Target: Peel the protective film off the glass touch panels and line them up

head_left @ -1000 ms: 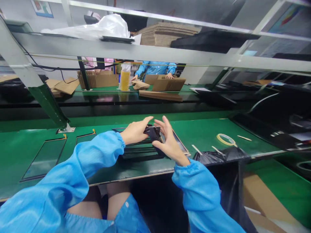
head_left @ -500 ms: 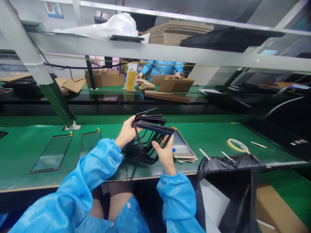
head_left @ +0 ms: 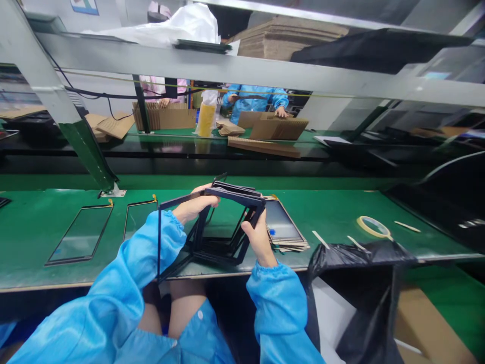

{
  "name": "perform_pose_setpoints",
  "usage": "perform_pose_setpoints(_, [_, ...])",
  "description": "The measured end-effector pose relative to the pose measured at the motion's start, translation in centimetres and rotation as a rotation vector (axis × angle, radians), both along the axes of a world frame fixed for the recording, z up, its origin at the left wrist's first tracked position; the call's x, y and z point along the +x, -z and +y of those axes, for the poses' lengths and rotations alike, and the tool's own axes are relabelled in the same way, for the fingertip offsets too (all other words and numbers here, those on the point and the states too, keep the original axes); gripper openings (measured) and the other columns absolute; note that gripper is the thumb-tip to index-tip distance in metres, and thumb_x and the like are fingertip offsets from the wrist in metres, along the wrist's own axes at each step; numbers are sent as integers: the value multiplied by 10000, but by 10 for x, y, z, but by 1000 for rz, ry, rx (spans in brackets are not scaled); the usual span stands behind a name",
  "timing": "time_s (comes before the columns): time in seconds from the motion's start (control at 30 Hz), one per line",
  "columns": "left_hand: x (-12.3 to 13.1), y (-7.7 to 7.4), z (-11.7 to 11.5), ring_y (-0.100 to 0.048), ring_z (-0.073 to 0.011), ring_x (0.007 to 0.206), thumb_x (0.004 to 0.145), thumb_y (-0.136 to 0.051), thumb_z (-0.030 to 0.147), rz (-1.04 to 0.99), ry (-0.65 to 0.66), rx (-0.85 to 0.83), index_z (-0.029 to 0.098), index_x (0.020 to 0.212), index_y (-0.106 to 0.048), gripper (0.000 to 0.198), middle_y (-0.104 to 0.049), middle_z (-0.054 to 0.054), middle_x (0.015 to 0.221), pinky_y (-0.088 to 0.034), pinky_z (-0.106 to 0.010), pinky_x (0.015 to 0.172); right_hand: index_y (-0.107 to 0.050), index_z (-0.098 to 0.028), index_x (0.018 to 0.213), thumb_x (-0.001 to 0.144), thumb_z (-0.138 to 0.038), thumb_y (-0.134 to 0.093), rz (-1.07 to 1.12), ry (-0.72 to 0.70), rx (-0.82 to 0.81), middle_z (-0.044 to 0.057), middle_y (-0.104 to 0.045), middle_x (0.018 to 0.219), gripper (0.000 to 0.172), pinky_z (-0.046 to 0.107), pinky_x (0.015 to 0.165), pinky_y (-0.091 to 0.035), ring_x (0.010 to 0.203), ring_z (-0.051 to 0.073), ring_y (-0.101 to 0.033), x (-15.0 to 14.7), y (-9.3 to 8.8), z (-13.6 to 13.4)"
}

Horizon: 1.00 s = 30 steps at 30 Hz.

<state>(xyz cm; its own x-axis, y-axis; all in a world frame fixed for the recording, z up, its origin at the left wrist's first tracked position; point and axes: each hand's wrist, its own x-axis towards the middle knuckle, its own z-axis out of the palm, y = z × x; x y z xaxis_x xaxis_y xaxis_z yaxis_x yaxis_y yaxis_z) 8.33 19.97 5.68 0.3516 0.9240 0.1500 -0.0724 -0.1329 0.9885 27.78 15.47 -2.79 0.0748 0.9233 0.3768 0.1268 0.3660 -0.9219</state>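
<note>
Thin black frames (head_left: 237, 195) hang in a loose bundle over the front edge of the green bench (head_left: 34, 227). My left hand (head_left: 195, 208) and right hand (head_left: 259, 237) hold them closed on both sides; I think a weak hold could let them slip, fall or bend.

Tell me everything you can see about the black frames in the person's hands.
The black frames are thin, narrow rectangular outlines with open centres, matte, perhaps plastic. Several fan apart at different tilts, the green bench mat showing through. The left hand holds their upper edge and the right hand pinches their right side. Their lower edges sit at or just above the mat; I cannot tell which.
</note>
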Motion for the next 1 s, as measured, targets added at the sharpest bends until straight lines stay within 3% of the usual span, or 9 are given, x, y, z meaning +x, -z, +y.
perform_pose_setpoints(0.13, [-8, -1, 1, -538, -122, 668, 578, -655, 206, 5, 65, -33, 144, 744, -621, 181, -588, 17, 671, -449, -265, 688, -77, -252, 1491, 742, -647, -678, 122, -111, -38, 163, -333, 1488, 1038, 484, 974, -490, 1257, 303, -505, -2, -4, 1])
perform_pose_setpoints(0.27, [-5, 6, 2, -581, -146, 824, 611, -658, 186, -14, 5, -10, 147, 1104, -608, 497, -646, -13, 885, -450, -271, 796, -446, -202, 1254, 748, -506, -706, 75, 61, -23, 91, -639, 1055, 645, 431, 873, -527, 890, 238, -647, -8, -12, 0])
perform_pose_setpoints(0.33, [-4, 9, 0, -574, -127, 766, 624, -651, 162, -23, -28, 4, 183, 1386, -393, 804, -627, 16, 861, -449, -263, 763, -549, -202, 1007, 760, -470, -685, 44, 173, -20, 43, -638, 861, 389, 408, 818, -530, 787, 216, -619, -11, -15, -1])
perform_pose_setpoints(0.4, [-6, 10, -4, -544, -104, 676, 638, -642, 140, -28, 6, 43, 231, 1504, -132, 1009, -586, 60, 784, -440, -243, 700, -551, -205, 883, 767, -455, -668, 39, 229, -17, 27, -612, 787, 299, 401, 786, -525, 752, 208, -594, -14, -15, -2])
perform_pose_setpoints(0.47, [-12, 9, -10, -529, -96, 652, 665, -642, 151, -10, 86, 108, 252, 1507, -118, 996, -563, 68, 764, -431, -227, 669, -549, -206, 892, 768, -457, -664, 46, 232, -10, 28, -612, 794, 303, 410, 794, -521, 764, 214, -592, -16, -13, -4])
perform_pose_setpoints(0.57, [-24, 4, -22, -574, -126, 764, 690, -687, 245, 80, 151, 187, 220, 1408, -351, 793, -612, -8, 943, -450, -229, 696, -549, -211, 958, 769, -474, -668, 46, 238, 14, 54, -637, 881, 345, 443, 860, -513, 856, 241, -614, -21, -12, -13])
perform_pose_setpoints(0.67, [-34, 0, -37, -608, -181, 880, 689, -708, 317, 177, 175, 193, 219, 1358, -421, 735, -627, -47, 1120, -473, -256, 741, -534, -200, 1105, 808, -476, -636, 37, 247, 79, 107, -636, 1033, 418, 476, 943, -491, 1002, 273, -616, -27, -16, -27])
perform_pose_setpoints(0.83, [-46, 7, -45, -636, -198, 892, 701, -664, 204, 194, 206, 208, 230, 1314, -469, 644, -652, -29, 1110, -498, -316, 777, -317, -203, 1411, 863, -525, -572, -98, 140, 201, 160, -335, 1493, 686, 485, 1103, -385, 1354, 297, -394, -37, -17, -35])
perform_pose_setpoints(1.0, [-46, 7, -52, -613, -276, 1114, 686, -746, 217, 146, 305, 206, 172, 1318, -500, 679, -609, -88, 1239, -507, -361, 935, -214, -235, 1492, 821, -587, -633, -102, 120, 138, 148, -441, 1421, 865, 601, 1107, -340, 1313, 355, -435, -23, 2, -49])
